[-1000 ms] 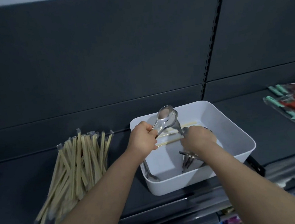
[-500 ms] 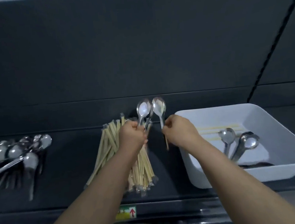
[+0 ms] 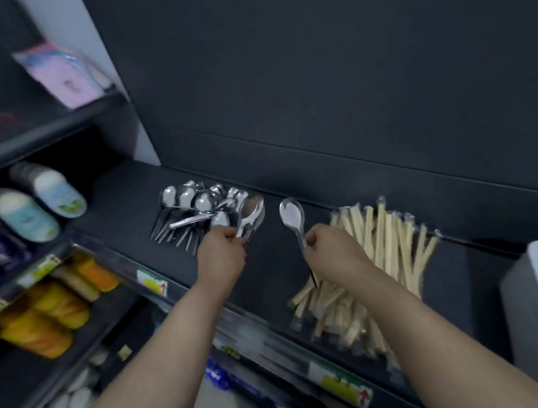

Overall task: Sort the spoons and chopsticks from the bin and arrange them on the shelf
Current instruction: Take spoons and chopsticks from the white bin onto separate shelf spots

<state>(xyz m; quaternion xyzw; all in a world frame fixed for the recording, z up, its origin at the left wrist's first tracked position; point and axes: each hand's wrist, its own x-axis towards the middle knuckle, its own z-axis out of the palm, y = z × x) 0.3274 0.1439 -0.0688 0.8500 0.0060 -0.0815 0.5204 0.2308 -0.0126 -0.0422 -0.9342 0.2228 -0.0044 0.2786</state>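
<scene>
Spoons (image 3: 251, 212) of shiny metal, stacked, stand gripped in the curled left hand (image 3: 222, 256) beside the steel spoon pile (image 3: 193, 210) near the dark shelf's (image 3: 276, 268) back edge; the right hand (image 3: 330, 247) pinches a single silver spoon (image 3: 292, 216) beside wrapped wooden chopsticks (image 3: 380, 259).

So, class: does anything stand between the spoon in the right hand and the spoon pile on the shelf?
Yes: the left hand, holding its own spoons, sits between the spoon in the right hand and the pile.
</scene>
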